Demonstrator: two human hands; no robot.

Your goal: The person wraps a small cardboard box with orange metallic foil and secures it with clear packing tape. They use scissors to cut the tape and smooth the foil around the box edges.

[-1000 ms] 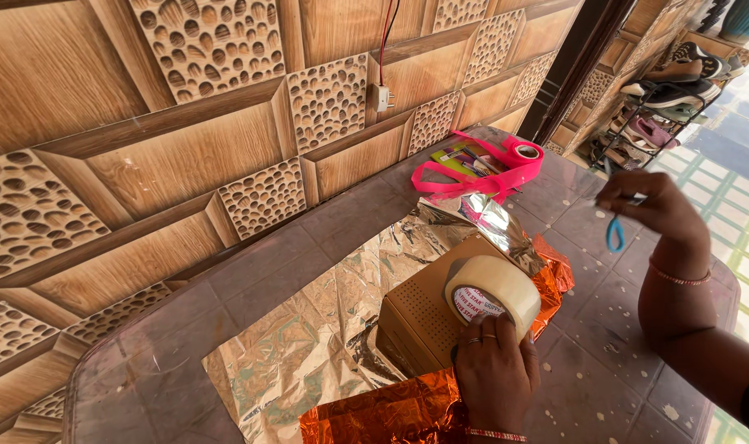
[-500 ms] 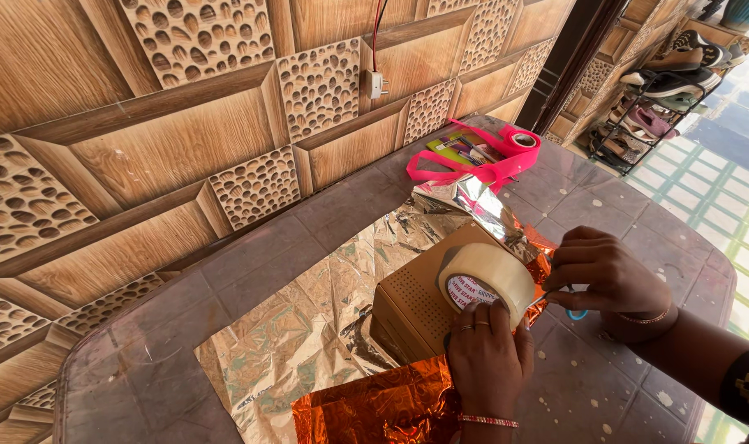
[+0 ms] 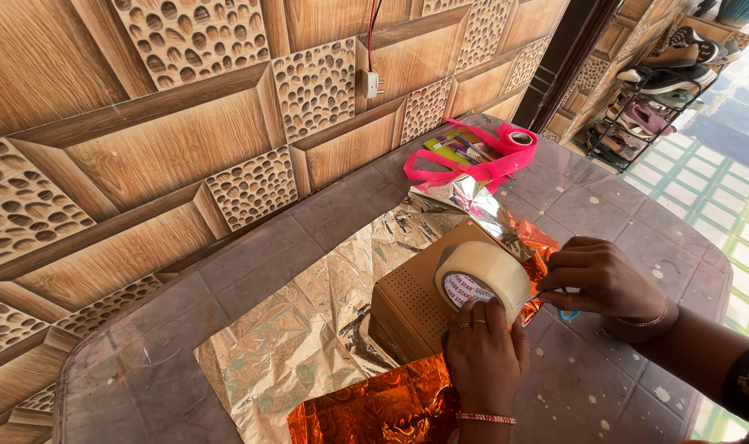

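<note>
Roll of clear tape (image 3: pixel 483 282) held upright on a brown cardboard box (image 3: pixel 416 308), scissors brought to its edge.

The left hand (image 3: pixel 485 362) grips the roll from below, fingers curled around it. The right hand (image 3: pixel 598 275) is closed on blue-handled scissors (image 3: pixel 555 302), their blades just beside the roll. The box sits on crinkled foil wrapping paper (image 3: pixel 309 337), silver inside and orange outside, spread over the table (image 3: pixel 605 386). A pink ribbon roll (image 3: pixel 506 152) lies well apart by the wall.

I'm seeing a glossy, translucent plastic tape roll (image 3: pixel 483 282) resting on a matt brown cardboard box (image 3: pixel 416 306). Crinkled foil wrapping paper (image 3: pixel 309 345) is shining silver and orange, over a smooth, speckled grey-brown tabletop (image 3: pixel 613 386).
</note>
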